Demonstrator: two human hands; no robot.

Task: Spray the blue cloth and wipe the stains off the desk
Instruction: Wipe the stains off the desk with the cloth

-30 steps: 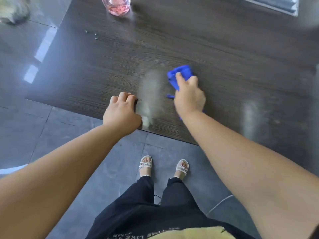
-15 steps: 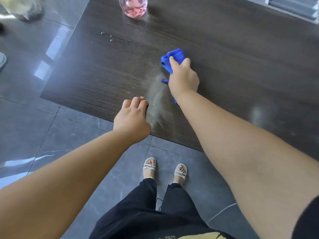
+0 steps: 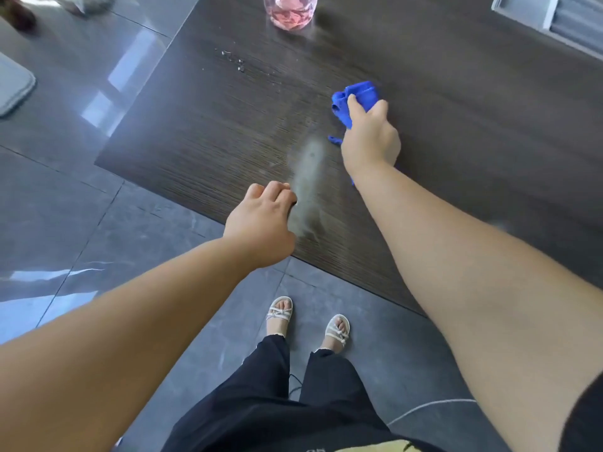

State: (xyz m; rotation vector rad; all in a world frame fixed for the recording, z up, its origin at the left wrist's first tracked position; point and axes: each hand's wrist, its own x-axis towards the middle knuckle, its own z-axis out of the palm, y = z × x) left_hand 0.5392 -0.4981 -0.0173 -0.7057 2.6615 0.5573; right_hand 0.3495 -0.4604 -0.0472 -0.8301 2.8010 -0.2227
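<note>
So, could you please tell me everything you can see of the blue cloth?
The blue cloth is a bright blue, soft-looking fabric, bunched up rather than spread flat. It lies on the dark wood-grain desk, pressed under the right hand, whose fingers curl over it. Folds stick out beyond the fingertips, and small corners poke out beside and below the wrist. A pale grey smear lies just left of it.

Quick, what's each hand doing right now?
Left hand: fingers curled, holding nothing, at the desk edge.
Right hand: closed on the blue cloth.
</note>
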